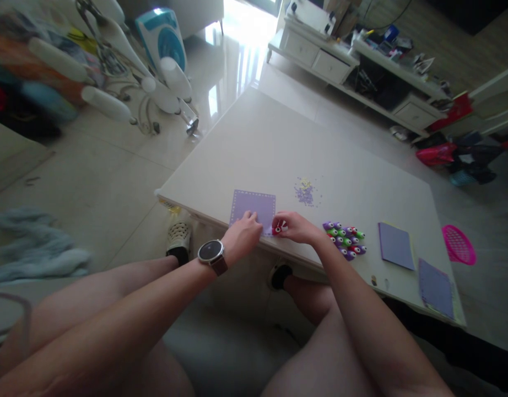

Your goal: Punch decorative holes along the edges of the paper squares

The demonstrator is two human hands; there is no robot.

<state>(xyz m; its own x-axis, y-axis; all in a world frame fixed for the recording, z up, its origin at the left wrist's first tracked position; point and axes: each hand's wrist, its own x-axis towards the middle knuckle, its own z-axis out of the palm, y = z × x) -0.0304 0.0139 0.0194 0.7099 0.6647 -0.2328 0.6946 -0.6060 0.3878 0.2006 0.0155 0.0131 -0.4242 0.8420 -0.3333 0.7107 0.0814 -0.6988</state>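
Note:
A purple paper square lies near the table's front edge, with rows of small holes along its borders. My left hand rests on its lower part, fingers stretched out and pressing it flat. At the lower right corner, my right hand is closed around a small red craft punch with a white, eye-like top. My fingers partly hide the punch and that corner of the paper. Right of my right hand stands a cluster of similar purple, green and red craft punches. Purple and yellow punched paper bits lie scattered beyond the paper.
On the right of the white table lie a stack of purple sheets and another purple stack. A pink basket is past the table's right edge. A white TV cabinet stands across the floor.

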